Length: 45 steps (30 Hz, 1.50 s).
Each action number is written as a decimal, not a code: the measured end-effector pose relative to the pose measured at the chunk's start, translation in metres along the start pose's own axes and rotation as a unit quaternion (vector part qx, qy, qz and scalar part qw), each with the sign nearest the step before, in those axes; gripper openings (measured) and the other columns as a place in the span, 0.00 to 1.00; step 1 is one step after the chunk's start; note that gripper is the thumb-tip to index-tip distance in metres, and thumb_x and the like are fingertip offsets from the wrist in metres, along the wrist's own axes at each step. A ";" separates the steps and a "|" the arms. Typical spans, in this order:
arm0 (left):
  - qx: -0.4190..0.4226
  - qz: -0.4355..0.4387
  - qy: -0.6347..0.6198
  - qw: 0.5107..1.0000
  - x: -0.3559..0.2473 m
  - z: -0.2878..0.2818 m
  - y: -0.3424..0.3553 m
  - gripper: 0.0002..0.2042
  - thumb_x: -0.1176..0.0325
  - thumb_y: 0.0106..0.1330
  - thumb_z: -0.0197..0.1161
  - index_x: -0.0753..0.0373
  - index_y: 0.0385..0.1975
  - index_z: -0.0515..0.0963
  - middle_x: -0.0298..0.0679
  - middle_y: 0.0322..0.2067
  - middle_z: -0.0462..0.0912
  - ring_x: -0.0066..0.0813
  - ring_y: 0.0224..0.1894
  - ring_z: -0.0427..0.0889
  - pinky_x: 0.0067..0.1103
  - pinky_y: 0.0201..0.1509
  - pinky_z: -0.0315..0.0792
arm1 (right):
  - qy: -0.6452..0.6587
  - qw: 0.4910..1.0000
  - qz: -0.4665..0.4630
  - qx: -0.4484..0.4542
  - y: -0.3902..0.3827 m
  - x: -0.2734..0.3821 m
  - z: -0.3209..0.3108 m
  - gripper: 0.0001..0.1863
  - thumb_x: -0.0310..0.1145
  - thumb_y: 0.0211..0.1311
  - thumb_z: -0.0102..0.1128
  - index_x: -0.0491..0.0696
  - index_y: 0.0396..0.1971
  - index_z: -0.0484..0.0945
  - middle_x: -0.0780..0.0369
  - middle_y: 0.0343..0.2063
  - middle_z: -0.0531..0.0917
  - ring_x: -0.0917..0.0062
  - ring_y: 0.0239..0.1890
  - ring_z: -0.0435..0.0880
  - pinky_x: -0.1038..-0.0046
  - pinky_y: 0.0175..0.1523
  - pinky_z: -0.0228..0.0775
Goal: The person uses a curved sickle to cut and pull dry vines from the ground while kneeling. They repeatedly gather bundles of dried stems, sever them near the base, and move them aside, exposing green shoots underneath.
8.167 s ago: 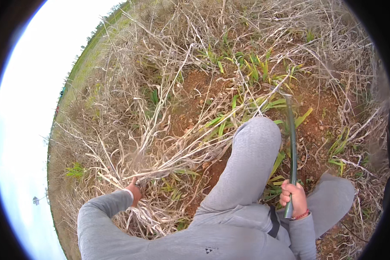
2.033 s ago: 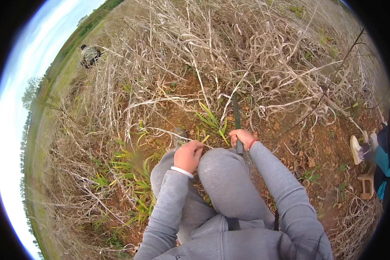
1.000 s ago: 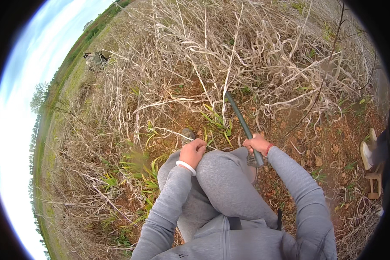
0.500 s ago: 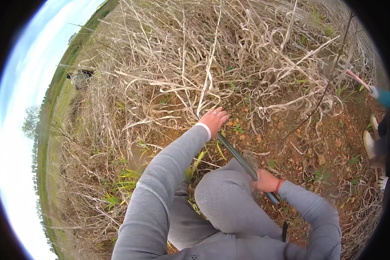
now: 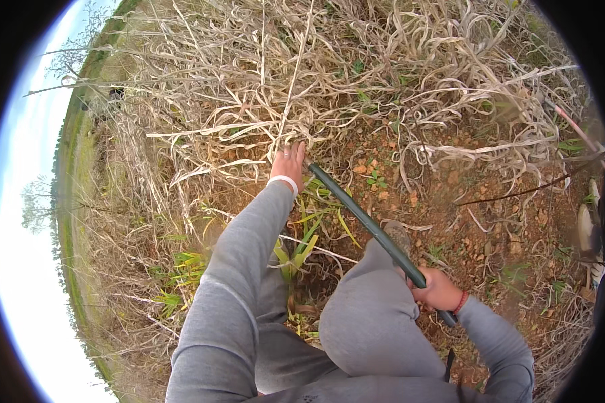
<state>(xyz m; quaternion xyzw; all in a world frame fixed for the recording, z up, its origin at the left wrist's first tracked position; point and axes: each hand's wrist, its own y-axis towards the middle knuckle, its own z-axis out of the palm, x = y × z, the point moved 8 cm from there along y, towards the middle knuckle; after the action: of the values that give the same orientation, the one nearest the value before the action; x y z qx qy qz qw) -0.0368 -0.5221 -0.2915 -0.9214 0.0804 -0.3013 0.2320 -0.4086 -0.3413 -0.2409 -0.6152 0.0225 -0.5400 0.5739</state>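
My right hand (image 5: 439,290) is wrapped around the lower part of a dark green pole (image 5: 366,220), close beside my right knee. The pole slants up and to the left. Its far end comes close to my left hand (image 5: 289,163), and I cannot make out any tool head there. With my left arm stretched forward, the left fingers close around the base of tall dry grass stalks (image 5: 290,107); the fingertips are partly hidden among the leaves. Green blades (image 5: 296,255) grow below that hand, between my arm and the pole.
Matted dry grass (image 5: 396,60) covers the ground ahead. Reddish, stony soil (image 5: 450,195) lies right of the pole. At the right edge, another person's shoe (image 5: 587,228) and a pinkish pole (image 5: 571,124) show. A thin dark stem (image 5: 517,195) crosses the soil.
My left hand has moved forward and left with the stalks, away from the pole's far end. More of the pole shows now. My right hand still holds it.
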 end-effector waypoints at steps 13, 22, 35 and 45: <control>0.034 0.070 0.192 0.978 0.005 0.088 0.020 0.22 0.62 0.72 0.45 0.60 0.65 0.61 0.44 0.69 0.59 0.43 0.74 0.49 0.38 0.76 0.40 | 0.138 0.989 0.046 0.000 0.013 0.006 -0.013 0.08 0.24 0.55 0.61 0.44 0.35 0.73 0.66 0.19 0.76 0.85 0.10 0.70 0.80 0.15 0.63; 0.151 0.037 -0.023 0.988 0.007 0.124 0.056 0.11 0.65 0.67 0.55 0.55 0.41 0.85 0.39 0.43 0.86 0.36 0.50 0.83 0.32 0.54 0.74 | 0.118 0.990 0.076 0.011 0.054 0.009 -0.027 0.07 0.26 0.58 0.60 0.44 0.34 0.73 0.67 0.15 0.73 0.85 0.11 0.69 0.78 0.14 0.61; 0.111 0.047 0.017 0.993 -0.009 0.081 0.041 0.10 0.67 0.66 0.56 0.55 0.35 0.86 0.38 0.38 0.87 0.36 0.42 0.86 0.30 0.41 0.77 | 0.028 0.986 0.161 0.012 0.072 -0.022 -0.040 0.05 0.28 0.58 0.58 0.45 0.30 0.72 0.68 0.13 0.70 0.84 0.10 0.68 0.76 0.14 0.62; 0.113 0.018 -0.046 0.992 -0.019 0.065 0.024 0.10 0.67 0.66 0.55 0.55 0.37 0.86 0.39 0.39 0.87 0.35 0.43 0.86 0.30 0.41 0.78 | -0.142 0.966 0.176 -0.128 -0.041 -0.113 -0.056 0.10 0.33 0.56 0.62 0.44 0.23 0.74 0.63 0.15 0.75 0.77 0.16 0.76 0.70 0.23 0.69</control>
<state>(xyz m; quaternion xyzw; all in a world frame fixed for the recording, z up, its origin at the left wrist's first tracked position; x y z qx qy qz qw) -0.0135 -0.5135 -0.3591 -0.9007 0.0517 -0.2613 0.3432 -0.5188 -0.2927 -0.2962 -0.7400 0.1173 -0.3307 0.5739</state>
